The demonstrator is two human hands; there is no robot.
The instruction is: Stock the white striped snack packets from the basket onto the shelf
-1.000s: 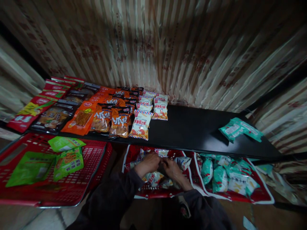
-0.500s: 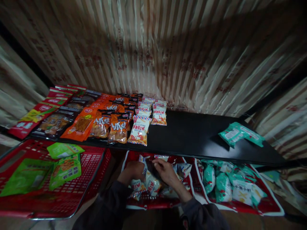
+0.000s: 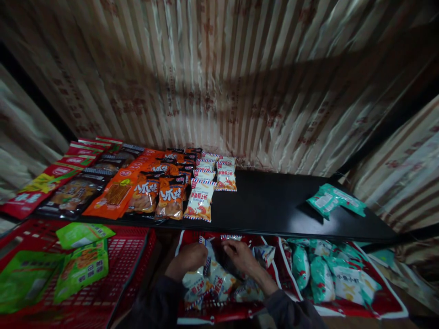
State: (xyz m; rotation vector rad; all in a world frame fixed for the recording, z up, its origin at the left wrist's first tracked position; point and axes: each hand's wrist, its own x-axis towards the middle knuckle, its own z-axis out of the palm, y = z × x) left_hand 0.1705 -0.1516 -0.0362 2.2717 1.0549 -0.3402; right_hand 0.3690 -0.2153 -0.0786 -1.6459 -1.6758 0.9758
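Observation:
Both my hands are inside the middle red basket (image 3: 219,315), among white snack bags (image 3: 221,279). My left hand (image 3: 192,257) is closed at the basket's left side, its fingers curled by the striped edge of a white bag; what it grips is hard to make out. My right hand (image 3: 242,257) reaches in from the right with its fingers bent over a dark gap between bags, and I see nothing clearly held in it. On the black shelf (image 3: 267,201) above lie more white bags (image 3: 200,199), in two columns beside orange-and-black bags (image 3: 170,197).
Red packs (image 3: 44,185), dark packs (image 3: 73,192) and orange packs (image 3: 115,194) line the shelf's left end. Teal bags (image 3: 338,201) lie at its right. A red basket at left holds green packs (image 3: 84,269); one at right holds teal-and-white bags (image 3: 346,278).
The view has tilted up slightly, so the shelf and baskets sit lower in the picture. My hands stay in the middle basket, with little change in their pose.

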